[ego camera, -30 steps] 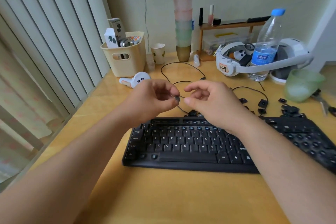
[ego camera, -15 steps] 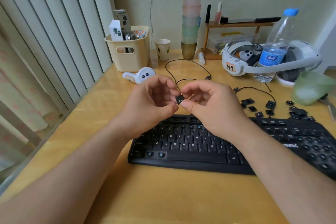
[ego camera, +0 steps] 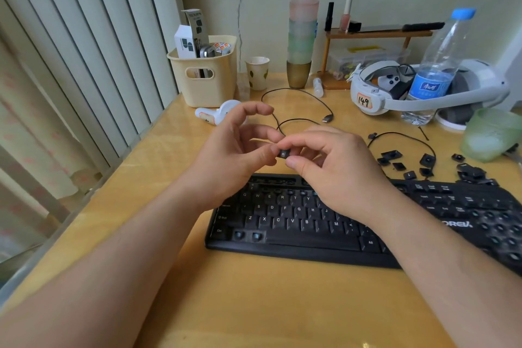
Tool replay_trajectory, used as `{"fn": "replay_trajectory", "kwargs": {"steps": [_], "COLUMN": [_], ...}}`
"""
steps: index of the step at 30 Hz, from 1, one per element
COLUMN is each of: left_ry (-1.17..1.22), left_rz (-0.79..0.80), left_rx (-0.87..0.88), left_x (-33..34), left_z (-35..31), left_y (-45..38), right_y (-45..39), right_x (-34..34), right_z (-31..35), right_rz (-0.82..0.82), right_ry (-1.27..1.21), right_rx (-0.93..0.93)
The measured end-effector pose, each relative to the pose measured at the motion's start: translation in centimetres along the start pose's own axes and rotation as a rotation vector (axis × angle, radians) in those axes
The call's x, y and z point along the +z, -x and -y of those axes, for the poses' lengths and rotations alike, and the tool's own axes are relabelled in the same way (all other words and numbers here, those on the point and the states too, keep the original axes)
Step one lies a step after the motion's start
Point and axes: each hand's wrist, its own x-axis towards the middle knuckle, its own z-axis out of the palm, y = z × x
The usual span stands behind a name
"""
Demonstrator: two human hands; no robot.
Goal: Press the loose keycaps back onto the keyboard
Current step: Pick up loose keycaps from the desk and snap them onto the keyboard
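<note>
A black keyboard (ego camera: 296, 223) lies on the wooden desk (ego camera: 254, 305), with bare key sockets at its bottom left and over its right part. Above its top edge both hands meet around one small black keycap (ego camera: 284, 153). My right hand (ego camera: 336, 169) pinches the keycap between thumb and forefinger. My left hand (ego camera: 234, 150) touches it with thumb and fingertips, the forefinger raised. Several loose black keycaps (ego camera: 423, 164) lie scattered on the desk beyond the keyboard's right half.
A black cable (ego camera: 299, 104) loops behind my hands. At the back stand a cream basket (ego camera: 209, 85), a paper cup (ego camera: 257, 72), stacked cups (ego camera: 302, 25), a small wooden shelf (ego camera: 378, 34), a white headset (ego camera: 423, 93), a water bottle (ego camera: 435, 70) and a green cup (ego camera: 491, 135).
My hands stayed together over the keyboard's top edge. The keycap has turned between my fingertips and my left forefinger has lifted off it. The view shifted slightly.
</note>
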Motion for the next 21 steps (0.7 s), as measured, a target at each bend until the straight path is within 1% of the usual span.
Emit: {"fn": "replay_trajectory", "kwargs": {"steps": [4, 8, 11, 15, 21], "left_ry": [0.041, 0.090, 0.034, -0.043, -0.032], "left_rz": [-0.002, 0.000, -0.006, -0.009, -0.013], "left_rx": [-0.017, -0.055, -0.069, -0.064, -0.093], "left_x": [-0.07, -0.19, -0.28, -0.25, -0.32], "left_z": [0.06, 0.12, 0.01, -0.27, -0.23], "left_y": [-0.07, -0.05, -0.03, 0.00, -0.14], "right_y": [0.01, 0.10, 0.15, 0.04, 0.07], "right_x": [-0.04, -0.10, -0.15, -0.18, 0.10], "right_z": [-0.09, -0.05, 0.10, -0.03, 0.13], "right_rz": [-0.009, -0.042, -0.027, 0.003, -0.036], "right_ry": [0.035, 0.040, 0.083, 0.215, 0.221], "right_rx": [0.053, 0.035, -0.032, -0.139, -0.075]}}
